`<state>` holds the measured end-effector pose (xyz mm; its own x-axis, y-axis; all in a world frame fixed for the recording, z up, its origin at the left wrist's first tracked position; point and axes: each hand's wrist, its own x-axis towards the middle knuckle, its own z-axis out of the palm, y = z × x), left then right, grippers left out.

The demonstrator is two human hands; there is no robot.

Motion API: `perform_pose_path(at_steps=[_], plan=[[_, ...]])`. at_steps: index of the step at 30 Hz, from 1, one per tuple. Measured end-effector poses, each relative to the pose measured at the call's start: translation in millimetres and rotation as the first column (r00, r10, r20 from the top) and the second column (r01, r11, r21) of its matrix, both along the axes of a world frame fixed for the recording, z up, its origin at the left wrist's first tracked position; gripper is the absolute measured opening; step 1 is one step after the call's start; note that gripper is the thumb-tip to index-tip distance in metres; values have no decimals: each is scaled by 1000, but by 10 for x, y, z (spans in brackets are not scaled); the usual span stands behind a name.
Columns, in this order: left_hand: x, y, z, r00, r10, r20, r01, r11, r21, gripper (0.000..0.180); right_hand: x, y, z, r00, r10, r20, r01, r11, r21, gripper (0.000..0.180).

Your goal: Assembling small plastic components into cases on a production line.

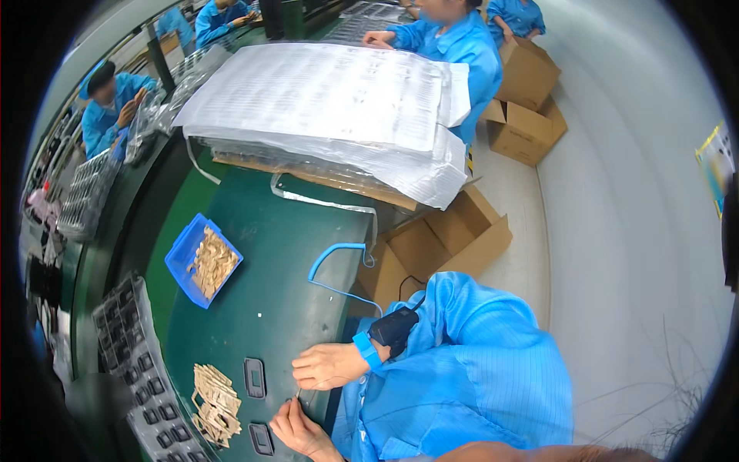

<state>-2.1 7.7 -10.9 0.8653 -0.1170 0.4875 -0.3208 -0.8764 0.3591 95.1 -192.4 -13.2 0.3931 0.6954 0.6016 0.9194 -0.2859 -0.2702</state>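
Note:
My right hand (327,366), with a blue wrist strap (366,352) round its wrist, is closed with its fingertips together near the table's edge. Just below it, my left hand (300,431) is closed in a pinch. A small thin piece (299,393) shows between the two hands; its kind is too small to tell. Beside my right hand lies a black rectangular frame (255,378) with an opening. A second black frame (262,439) is next to my left hand. Further left, flat tan pieces (216,404) lie in a loose heap.
A blue bin (179,258) holds small tan pieces. Clear trays (142,362) with black parts line the left edge. Sheet-covered stacked trays (323,100) stand at the far end. A coiled blue cord (314,266) crosses the green table (285,308). Open cartons (431,246) and co-workers surround it.

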Motion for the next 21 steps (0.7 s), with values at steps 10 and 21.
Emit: perform_pose_path(at_steps=[10,21], plan=[[-195,-47,128,999,29,-24,-23,973,230,27,-346,4,7,971,-117,209,137,987,-84,23],[-223,-94,18,999,42,-20,-39,991,127,37,-298,-1213,11,727,-678,-112,684,698,212,16]])
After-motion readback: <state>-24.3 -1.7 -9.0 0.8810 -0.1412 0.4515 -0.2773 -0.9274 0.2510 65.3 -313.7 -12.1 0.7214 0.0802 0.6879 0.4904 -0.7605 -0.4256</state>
